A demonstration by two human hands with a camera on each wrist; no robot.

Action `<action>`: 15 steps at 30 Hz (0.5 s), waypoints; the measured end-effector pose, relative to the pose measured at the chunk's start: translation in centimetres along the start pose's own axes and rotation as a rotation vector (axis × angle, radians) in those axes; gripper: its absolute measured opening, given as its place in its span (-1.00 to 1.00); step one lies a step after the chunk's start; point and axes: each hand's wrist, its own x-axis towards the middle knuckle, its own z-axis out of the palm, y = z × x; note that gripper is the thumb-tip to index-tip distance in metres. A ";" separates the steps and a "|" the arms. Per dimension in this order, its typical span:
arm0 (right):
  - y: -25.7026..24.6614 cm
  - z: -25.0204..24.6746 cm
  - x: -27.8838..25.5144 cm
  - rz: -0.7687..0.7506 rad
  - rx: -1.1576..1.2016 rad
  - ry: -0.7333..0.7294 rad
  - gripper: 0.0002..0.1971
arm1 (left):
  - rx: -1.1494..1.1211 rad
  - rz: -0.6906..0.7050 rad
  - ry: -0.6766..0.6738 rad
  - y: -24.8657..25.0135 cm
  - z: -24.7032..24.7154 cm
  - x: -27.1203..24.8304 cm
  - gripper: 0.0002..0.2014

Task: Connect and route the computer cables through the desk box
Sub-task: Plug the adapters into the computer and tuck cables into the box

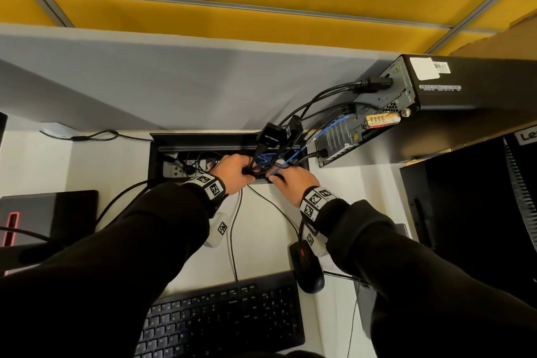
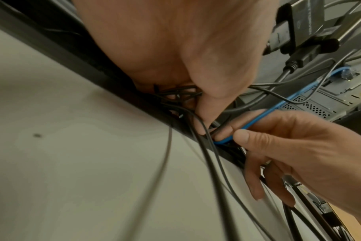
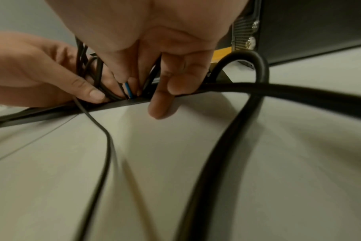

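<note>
The black desk box [image 1: 203, 139] is sunk into the white desk, with its lid up. My left hand [image 1: 236, 170] grips a bundle of black cables [image 2: 183, 93] at the box's front edge [image 3: 118, 104]. Just to the right, my right hand [image 1: 286, 179] pinches a blue network cable [image 2: 278, 104] between thumb and forefinger and holds it down at the same edge. The blue cable [image 1: 328, 128] runs up to the back of the computer [image 1: 436, 90]. Its lower end [image 3: 127, 88] shows between the right hand's fingers [image 3: 161, 107]. The fingertips of the left hand are hidden among the cables.
Two black adapters [image 1: 270, 136] hang on cables over the box's right end. Power sockets [image 1: 174, 170] sit inside it at the left. A thick black cable [image 3: 247, 114] loops across the desk. Keyboard [image 1: 223, 314] and mouse [image 1: 308, 267] lie near me, and a monitor [image 1: 479, 212] stands to the right.
</note>
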 end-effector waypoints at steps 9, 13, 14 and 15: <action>0.2 -0.9 1.2 -0.043 0.166 -0.065 -0.68 | 0.068 0.023 0.007 -0.5 0.3 -0.8 -0.53; -0.2 -0.9 1.2 -0.034 0.114 -0.097 -0.71 | 0.104 0.019 -0.034 -0.4 0.8 -0.7 -0.39; -0.3 -0.9 1.1 -0.038 0.089 -0.098 -0.72 | 0.120 0.025 -0.045 -0.3 0.7 -0.6 -0.40; -0.4 -0.8 1.0 -0.036 0.071 -0.103 -0.71 | 0.145 0.032 -0.053 -0.2 0.6 -0.6 -0.42</action>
